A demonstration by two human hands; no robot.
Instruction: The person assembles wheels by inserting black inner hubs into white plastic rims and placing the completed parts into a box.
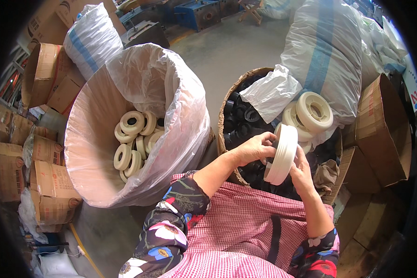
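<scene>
In front of me I hold a cream-white plastic ring-shaped wheel [282, 155] on its edge, its grooved rim turned partly toward me. My right hand [302, 172] grips the rim from the right, fingers closed on it. My left hand [254, 149] is closed at the wheel's left face, with its fingertips against the hollow side. Something dark shows there, but I cannot make out whether it is a separate piece. Just beyond, another white wheel [315, 111] leans on more of the same. Below my hands, a round carton [223, 123] holds many black round plastic parts [242, 116].
On the left stands a big bin lined with clear plastic [185, 120], with several white wheels [135, 123] at its bottom. Cardboard boxes [53, 185] are stacked at far left; an open carton [380, 134] stands right. Stuffed white sacks [322, 51] rise behind the black parts. A cloth [327, 175] lies near my right hand.
</scene>
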